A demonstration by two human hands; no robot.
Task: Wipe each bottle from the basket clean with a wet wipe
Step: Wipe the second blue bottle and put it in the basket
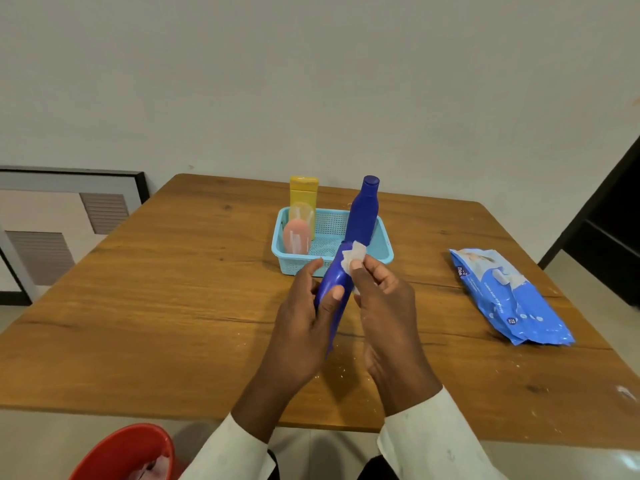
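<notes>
1. Left hand (304, 317) wrapped around lower body of blue bottle (360, 220), held tilted just in front of basket (381, 252).
2. Right hand (384, 299) pinches white wet wipe (353, 254) against bottle's middle.

My left hand (304, 320) grips the lower body of the blue bottle (360, 220), thumb across its front, bottle tilted with cap up and away from me. My right hand (384, 306) pinches a white wet wipe (354, 255) against the bottle's middle. Behind them, the light blue basket (382, 252) on the wooden table (173, 306) holds a pink bottle (296, 237) and a yellow bottle (304, 192). Blue wipes pack (509, 296) lies well to the right. Red bucket (124, 452) below the table edge, bottom left.
</notes>
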